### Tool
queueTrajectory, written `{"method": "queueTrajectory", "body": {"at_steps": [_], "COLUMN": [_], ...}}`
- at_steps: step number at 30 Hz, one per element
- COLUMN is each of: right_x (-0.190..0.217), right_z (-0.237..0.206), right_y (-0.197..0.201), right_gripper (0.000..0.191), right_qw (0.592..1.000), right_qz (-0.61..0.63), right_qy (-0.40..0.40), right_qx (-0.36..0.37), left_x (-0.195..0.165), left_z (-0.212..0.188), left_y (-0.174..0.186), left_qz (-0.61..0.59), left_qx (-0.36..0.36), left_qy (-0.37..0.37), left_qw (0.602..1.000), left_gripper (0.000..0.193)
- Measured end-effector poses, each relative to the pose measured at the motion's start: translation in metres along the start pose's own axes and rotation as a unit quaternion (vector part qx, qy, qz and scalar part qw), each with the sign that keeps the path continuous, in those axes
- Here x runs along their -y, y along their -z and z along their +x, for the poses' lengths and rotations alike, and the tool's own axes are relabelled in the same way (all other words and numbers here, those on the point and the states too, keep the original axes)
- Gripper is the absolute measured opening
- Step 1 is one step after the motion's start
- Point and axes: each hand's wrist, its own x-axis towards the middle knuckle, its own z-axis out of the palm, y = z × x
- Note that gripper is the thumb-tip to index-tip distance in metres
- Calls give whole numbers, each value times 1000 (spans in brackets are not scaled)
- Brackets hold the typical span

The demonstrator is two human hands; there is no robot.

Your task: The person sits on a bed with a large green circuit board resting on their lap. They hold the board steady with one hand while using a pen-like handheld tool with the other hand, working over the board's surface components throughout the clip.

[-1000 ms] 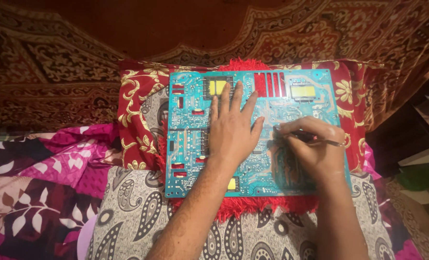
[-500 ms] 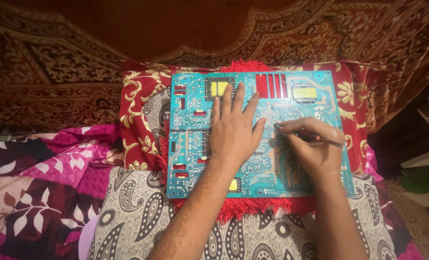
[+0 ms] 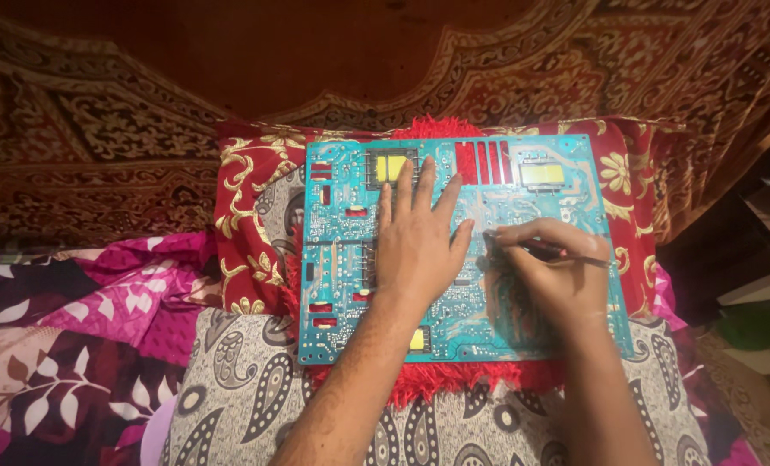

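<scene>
Hands over a teal circuit board [image 3: 342, 259], which lies flat at the centre of the frame, its long axis running left to right. It rests on a red shaggy mat [image 3: 454, 380] over a red and gold cushion [image 3: 247, 216]. Left hand [image 3: 418, 250] is spread flat, palm down, fingers fanned toward the top edge, pressing the middle of the board. Right hand [image 3: 551, 276] sits just beside it on the right half, fingers curled and pinching a thin dark tool [image 3: 566, 253]. The tool lies nearly level, its tip pointing left to a spot on the board close beside the left hand's thumb side, handle trailing off to the right. So the right hand is the nearer to that spot. Grey paisley cloth [image 3: 247, 388] fills the lower frame, a magenta floral blanket [image 3: 83, 319] the lower left.
</scene>
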Motion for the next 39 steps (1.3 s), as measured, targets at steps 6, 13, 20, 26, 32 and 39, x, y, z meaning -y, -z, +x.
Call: {"method": "queueTrajectory", "body": {"at_steps": [6, 13, 20, 26, 32, 39], "right_x": [-1, -5, -10, -12, -11, -13], "right_z": [1, -1, 1, 2, 1, 2], "right_y": [-5, -4, -5, -4, -4, -3], "right_gripper": [6, 11, 10, 12, 11, 11], "right_qw": [999, 1000, 1000, 1000, 999, 999], "right_qz": [-27, -3, 14, 13, 22, 24], "right_qy": [6, -10, -8, -14, -30, -39], "right_qx": [-24, -19, -18, -10, -10, -13], "left_x": [0, 1, 0, 0, 0, -1], "left_z": [0, 1, 1, 0, 0, 0], "left_y": [0, -1, -1, 0, 0, 2], "left_qz": [-2, -1, 2, -1, 1, -1], "left_qx": [-5, -8, -5, -6, -5, -1], "left_qy": [1, -1, -3, -3, -6, -1], "left_qw": [1000, 1000, 1000, 1000, 1000, 1000], "left_gripper": [61, 61, 60, 60, 61, 60]}}
